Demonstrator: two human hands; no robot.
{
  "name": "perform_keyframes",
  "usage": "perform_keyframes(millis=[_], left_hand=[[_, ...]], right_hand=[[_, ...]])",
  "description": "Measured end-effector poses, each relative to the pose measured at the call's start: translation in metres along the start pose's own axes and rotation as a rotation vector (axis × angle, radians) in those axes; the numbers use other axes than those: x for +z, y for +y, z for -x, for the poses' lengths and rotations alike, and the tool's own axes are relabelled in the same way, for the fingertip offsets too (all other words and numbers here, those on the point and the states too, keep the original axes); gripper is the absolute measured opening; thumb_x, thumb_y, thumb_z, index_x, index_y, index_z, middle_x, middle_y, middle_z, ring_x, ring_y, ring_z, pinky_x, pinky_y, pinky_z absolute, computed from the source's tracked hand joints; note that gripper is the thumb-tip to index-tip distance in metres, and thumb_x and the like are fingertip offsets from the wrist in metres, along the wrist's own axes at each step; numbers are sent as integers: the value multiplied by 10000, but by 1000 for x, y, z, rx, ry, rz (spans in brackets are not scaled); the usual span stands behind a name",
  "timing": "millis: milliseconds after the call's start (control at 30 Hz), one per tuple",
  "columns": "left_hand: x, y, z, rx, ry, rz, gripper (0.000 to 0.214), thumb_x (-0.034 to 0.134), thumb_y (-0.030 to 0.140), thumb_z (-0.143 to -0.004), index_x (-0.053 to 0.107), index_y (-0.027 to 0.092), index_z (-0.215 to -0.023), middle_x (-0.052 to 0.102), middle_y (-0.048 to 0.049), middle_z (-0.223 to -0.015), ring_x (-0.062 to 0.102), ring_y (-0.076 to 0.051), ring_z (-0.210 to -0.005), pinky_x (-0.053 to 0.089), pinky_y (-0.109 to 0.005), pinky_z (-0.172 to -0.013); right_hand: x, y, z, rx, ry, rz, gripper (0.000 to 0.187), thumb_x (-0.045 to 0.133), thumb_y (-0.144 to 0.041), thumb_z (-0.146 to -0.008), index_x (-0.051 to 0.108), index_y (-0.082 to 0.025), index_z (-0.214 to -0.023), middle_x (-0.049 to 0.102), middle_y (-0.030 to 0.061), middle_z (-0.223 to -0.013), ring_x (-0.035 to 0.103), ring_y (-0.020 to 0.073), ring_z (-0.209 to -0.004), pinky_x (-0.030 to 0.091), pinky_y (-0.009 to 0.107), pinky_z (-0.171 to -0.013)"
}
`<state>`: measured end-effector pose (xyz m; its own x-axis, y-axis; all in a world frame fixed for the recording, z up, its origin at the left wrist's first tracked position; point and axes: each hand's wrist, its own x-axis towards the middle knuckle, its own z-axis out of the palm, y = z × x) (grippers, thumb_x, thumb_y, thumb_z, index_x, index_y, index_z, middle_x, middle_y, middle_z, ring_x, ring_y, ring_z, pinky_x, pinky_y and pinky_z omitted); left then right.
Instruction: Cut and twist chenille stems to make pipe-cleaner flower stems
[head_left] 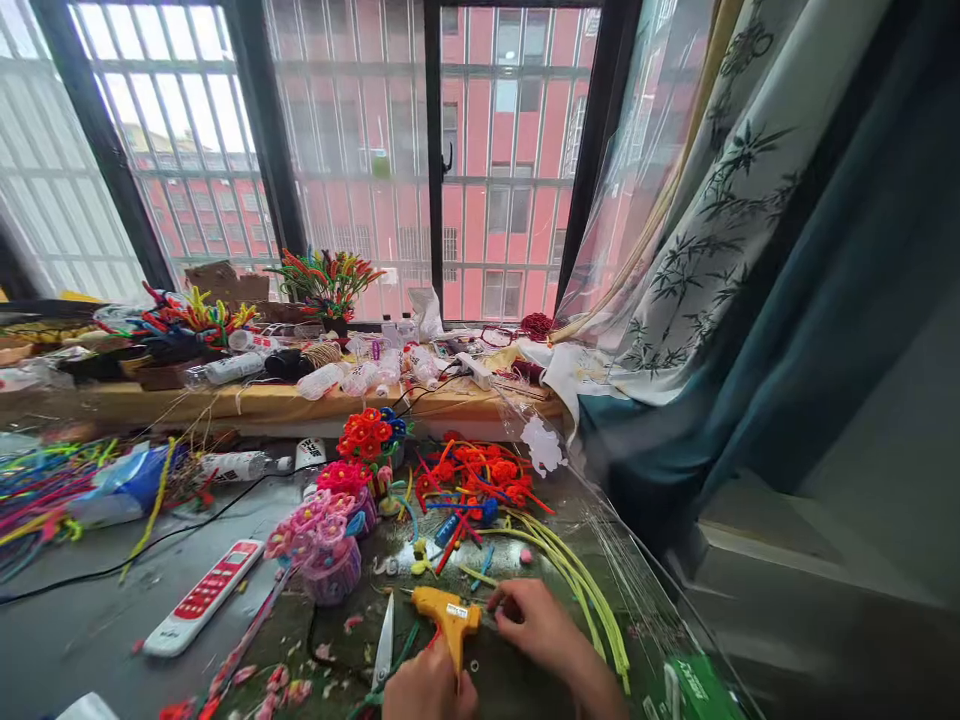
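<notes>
My left hand [429, 688] is closed round the handle of a yellow glue gun [444, 612] at the bottom middle of the table; the gun's nozzle points left. My right hand [534, 626] rests just right of the gun with its fingers curled in a pinch near the gun's back end; what they hold is too small to make out. White-handled scissors [384, 644] lie just left of the gun. Behind the hands stand pink pipe-cleaner flowers [324, 545] and a red and orange pile of them [480, 474].
Yellow-green pipe-cleaner stems [577, 580] curve along the right. A white and red remote [204, 598] and a black cable [135, 560] lie at left. Clear cellophane [637, 590] drapes the table's right edge. The window sill [247, 400] holds bottles and more pipe-cleaner bunches. Curtains [750, 250] hang at right.
</notes>
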<state>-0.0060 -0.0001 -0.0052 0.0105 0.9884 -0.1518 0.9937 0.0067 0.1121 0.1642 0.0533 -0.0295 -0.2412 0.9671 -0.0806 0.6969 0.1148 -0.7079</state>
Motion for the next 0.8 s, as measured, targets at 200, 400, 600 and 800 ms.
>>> perform_keyframes(millis=[200, 400, 600, 800], left_hand=[[2, -17, -3, 34, 196, 18, 175, 509, 213, -823, 674, 185, -873, 751, -70, -761, 720, -269, -773, 496, -307, -674], [11, -27, -4, 116, 439, 248, 161, 431, 250, -890, 572, 227, -816, 721, -23, -669, 716, -226, -656, 456, -265, -599], [10, -14, -7, -46, 442, 583, 225, 402, 288, -873, 462, 195, -1069, 729, -50, -791, 713, -263, -701, 452, -303, -590], [-1, -17, -12, -62, 337, 664, 297, 472, 254, -802, 559, 214, -1083, 739, -90, -974, 687, -293, -953, 472, -330, -746]], right_hand=[[-16, -13, 14, -77, 16, -132, 182, 633, -343, -807, 740, -197, -787, 679, 13, -727, 581, 199, -766, 394, 240, -645], [-22, -42, 28, -107, 140, -126, 294, 549, -348, -880, 701, -173, -699, 593, -9, -536, 536, 154, -575, 335, 236, -570], [-13, -55, 41, -107, 231, -99, 349, 460, -362, -922, 685, -183, -725, 599, -2, -529, 510, 145, -502, 309, 245, -521], [-6, -48, 42, -174, 317, 6, 367, 446, -385, -940, 709, -227, -739, 693, 16, -634, 608, 167, -583, 348, 241, -536]])
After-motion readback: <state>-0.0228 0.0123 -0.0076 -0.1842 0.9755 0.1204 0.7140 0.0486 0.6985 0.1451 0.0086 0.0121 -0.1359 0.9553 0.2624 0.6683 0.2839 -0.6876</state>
